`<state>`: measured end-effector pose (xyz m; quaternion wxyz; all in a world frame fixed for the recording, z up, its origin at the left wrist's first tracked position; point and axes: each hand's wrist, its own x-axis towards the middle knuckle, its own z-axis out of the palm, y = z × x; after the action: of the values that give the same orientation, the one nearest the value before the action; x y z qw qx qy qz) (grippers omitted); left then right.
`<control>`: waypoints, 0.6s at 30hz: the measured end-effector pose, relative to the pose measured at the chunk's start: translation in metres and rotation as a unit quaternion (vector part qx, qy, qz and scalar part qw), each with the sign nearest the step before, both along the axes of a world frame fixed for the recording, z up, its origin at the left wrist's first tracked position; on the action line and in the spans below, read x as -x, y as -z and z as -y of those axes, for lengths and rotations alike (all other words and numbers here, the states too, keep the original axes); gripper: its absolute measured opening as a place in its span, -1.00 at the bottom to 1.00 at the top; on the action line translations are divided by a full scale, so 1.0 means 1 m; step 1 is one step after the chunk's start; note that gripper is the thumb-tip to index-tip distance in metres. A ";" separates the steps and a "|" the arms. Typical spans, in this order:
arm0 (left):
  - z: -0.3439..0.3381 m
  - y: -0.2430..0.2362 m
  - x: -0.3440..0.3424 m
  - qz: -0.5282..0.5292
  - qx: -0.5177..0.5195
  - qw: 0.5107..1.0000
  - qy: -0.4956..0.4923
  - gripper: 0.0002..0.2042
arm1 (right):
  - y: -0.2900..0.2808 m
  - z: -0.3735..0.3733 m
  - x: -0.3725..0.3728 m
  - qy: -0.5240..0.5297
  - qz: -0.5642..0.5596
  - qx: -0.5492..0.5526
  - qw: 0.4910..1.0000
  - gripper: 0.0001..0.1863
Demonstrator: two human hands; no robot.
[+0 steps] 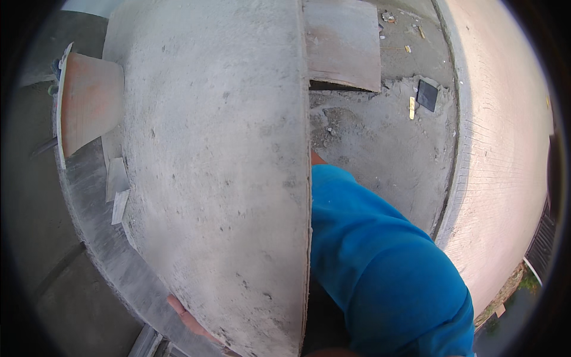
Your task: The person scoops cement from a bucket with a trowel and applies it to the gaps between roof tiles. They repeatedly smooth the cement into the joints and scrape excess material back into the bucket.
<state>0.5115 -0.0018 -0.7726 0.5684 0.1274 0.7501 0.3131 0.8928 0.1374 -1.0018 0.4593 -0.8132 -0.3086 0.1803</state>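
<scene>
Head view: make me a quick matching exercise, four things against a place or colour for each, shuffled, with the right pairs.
Things
1. Large board
2. Left hand
3. Sleeve
4. Dark flat piece

Places and colours
A. Blue, to the right of the large board
B. On the ground, beside a small yellowish strip
C. At the large board's lower left edge
D. Pale grey, up the middle of the view

Pairs: 1-D, 2-C, 3-A, 4-B

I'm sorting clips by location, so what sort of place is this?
Probably a building or renovation site: crumbled rubble lies on the rough, dusty grey floor, and a large, stained grey panel fills the middle of the view.
</scene>
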 end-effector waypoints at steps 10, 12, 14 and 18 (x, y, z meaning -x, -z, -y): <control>0.006 0.007 0.042 0.626 -0.024 0.779 0.027 -0.11 | -0.087 0.233 -0.120 0.194 -0.103 -0.209 0.953 -0.25; -0.010 0.009 0.035 0.670 0.025 0.738 0.076 -0.12 | -0.081 0.293 -0.161 0.342 -0.021 -0.142 0.929 -0.13; -0.009 0.009 0.035 0.685 0.029 0.724 0.075 -0.13 | -0.052 0.311 -0.197 0.364 0.022 -0.038 0.930 -0.14; -0.006 0.008 0.027 0.570 0.005 0.821 0.018 -0.20 | -0.039 0.303 -0.225 0.376 -0.012 0.003 0.927 0.00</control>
<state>0.4845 0.0045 -0.7807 0.9008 -0.0628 0.2912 0.3160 1.1173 -0.1655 -0.9625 0.4947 -0.8686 0.0261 0.0053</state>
